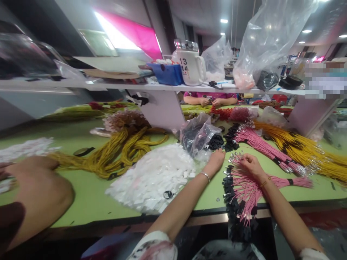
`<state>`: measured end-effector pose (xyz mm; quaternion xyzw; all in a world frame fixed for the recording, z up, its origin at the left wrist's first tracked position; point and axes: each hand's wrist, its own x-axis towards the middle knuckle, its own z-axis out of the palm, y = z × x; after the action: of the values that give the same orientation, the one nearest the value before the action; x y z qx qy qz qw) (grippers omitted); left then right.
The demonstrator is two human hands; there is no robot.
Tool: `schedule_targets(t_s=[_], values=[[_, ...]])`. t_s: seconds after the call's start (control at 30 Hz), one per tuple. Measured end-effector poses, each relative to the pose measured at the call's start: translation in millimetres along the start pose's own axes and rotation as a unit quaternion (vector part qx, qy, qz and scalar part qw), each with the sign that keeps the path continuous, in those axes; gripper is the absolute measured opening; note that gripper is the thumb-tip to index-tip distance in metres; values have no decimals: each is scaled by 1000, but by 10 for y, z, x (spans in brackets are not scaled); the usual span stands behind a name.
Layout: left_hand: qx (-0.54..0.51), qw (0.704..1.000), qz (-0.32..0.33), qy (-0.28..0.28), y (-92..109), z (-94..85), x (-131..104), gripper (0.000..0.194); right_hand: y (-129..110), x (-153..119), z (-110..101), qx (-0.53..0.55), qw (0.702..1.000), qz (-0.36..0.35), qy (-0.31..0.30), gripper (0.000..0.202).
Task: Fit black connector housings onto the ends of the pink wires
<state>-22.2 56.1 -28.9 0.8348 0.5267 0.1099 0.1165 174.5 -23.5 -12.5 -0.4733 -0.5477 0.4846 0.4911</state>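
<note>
My left hand (217, 160) is closed, fingertips pinched beside a pile of black connector housings (215, 141); what it pinches is too small to make out. A short way to the right, my right hand (252, 165) has its fingers bent and closed on a pink wire at the silver-tipped end of a bundle of pink wires (249, 187). Black housings (231, 187) hang along the left side of that bundle and over the table's front edge. Behind my hands lies a second, tied bundle of pink wires (267, 146).
A bag of white connectors (159, 177) lies left of my left arm. Yellow wires (121, 151) and orange-yellow wires (300, 146) flank the work area. Overhead, a shelf (162, 87) carries a mug (189, 65) and blue bin (168, 74). Co-workers' arms show at left (40, 191) and across.
</note>
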Motion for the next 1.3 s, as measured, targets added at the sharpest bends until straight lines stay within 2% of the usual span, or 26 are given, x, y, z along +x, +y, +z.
schedule_targets(t_s=[0.07,0.13,0.2,0.23,0.3,0.37,0.43,0.47,0.53,0.7,0.83,1.0,1.13,1.3], values=[[-27,999,-19,22,-34,-14,-21,30,-11,-10,3,-3,1000,2,-13,35],[-93,992,-32,81,-37,-31,-57,30,-10,-12,3,5,1000,4,-19,36],[-215,965,-48,146,7,-44,-111,28,-3,-7,6,16,1000,4,-20,36],[-298,939,-62,162,48,-48,-143,27,1,-3,8,19,1000,5,-21,37],[-480,858,-100,155,159,-47,-217,28,8,4,13,23,999,10,-27,37],[-629,759,-130,110,284,-38,-295,30,11,9,17,20,999,15,-34,38],[-715,681,-150,55,392,-28,-372,27,8,9,21,6,999,9,-38,37],[-739,654,-158,30,432,-25,-408,24,5,8,23,-6,999,2,-41,37],[-767,617,-174,-4,480,-23,-469,20,-2,1,26,-32,998,-16,-44,33],[-778,591,-213,-10,480,-35,-544,17,-4,-13,28,-72,997,-34,-17,27],[-788,576,-216,-7,471,-39,-556,21,34,-3,21,-87,995,-36,-15,26],[-781,589,-208,-6,474,-26,-571,26,89,10,8,-86,996,-35,-16,24],[-767,605,-213,6,474,-6,-570,20,74,9,4,-87,995,-43,-24,23],[-800,568,-187,39,467,14,-547,12,35,8,16,-86,995,-47,-28,23]])
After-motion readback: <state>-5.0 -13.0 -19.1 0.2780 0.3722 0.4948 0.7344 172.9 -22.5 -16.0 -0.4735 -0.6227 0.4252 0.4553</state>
